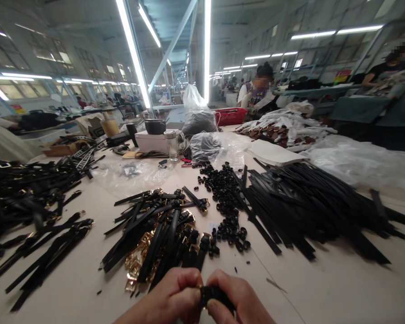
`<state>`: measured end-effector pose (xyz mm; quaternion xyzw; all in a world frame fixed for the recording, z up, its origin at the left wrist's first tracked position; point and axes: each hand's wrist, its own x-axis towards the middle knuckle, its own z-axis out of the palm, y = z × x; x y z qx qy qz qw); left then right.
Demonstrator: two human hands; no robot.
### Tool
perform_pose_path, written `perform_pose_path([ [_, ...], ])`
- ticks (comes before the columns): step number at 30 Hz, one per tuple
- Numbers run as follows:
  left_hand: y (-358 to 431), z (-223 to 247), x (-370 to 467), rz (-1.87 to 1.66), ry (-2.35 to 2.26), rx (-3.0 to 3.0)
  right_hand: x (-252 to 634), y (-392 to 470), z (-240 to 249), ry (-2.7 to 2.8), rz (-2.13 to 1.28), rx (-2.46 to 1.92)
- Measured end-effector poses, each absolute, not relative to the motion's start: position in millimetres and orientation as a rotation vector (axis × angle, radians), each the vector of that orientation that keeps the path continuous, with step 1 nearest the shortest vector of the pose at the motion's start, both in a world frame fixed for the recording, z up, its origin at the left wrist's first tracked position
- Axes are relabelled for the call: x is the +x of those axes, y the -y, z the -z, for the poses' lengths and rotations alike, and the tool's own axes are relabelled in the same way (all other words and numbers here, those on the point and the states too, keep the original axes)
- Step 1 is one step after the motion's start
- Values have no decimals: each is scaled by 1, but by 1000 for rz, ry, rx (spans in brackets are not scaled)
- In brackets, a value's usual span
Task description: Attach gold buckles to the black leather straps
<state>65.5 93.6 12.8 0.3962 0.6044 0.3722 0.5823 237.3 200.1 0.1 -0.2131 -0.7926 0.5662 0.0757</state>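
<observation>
At the bottom edge my left hand (173, 294) and my right hand (238, 299) meet, both closed on a small black strap piece (213, 294) held between the fingers; a glint of gold shows at its left end. Just beyond my hands lies a heap of black straps with gold buckles (162, 234). A scatter of small black loops (227, 202) runs up the table's middle. To the right spreads a big pile of plain black straps (310, 211).
More buckled straps (27, 202) cover the left of the pale table (324, 288). Plastic bags (209, 146), a white box (153, 140), a clear jar (171, 144) and a red basket (230, 116) stand farther back. Seated people work behind, at the far end and right.
</observation>
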Motion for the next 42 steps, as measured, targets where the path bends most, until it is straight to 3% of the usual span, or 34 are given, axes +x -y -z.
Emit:
perform_pose_path([
  [5, -103, -27, 58, -615, -1600, 1505, 232, -208, -5, 2359, -1916, -562],
  [9, -106, -16, 45, -479, -1510, 1905, 229, -210, -3, 2560, -1732, -525],
  [13, -106, -6, 26, -463, -1455, 1880, 233, -218, 9, 2686, -1641, -523],
  [21, -105, -14, -6, -558, -1660, 1435, 241, -257, 43, 2850, -785, -516],
  [30, -84, -17, -7, -936, -1724, 889, 265, -284, 70, 2449, 28, -322],
  [38, -92, -11, 29, -951, -1787, 1039, 225, -239, 21, 2394, -71, -247],
  [42, -93, -9, 39, -1012, -1754, 1095, 206, -217, 17, 2427, -353, -182],
])
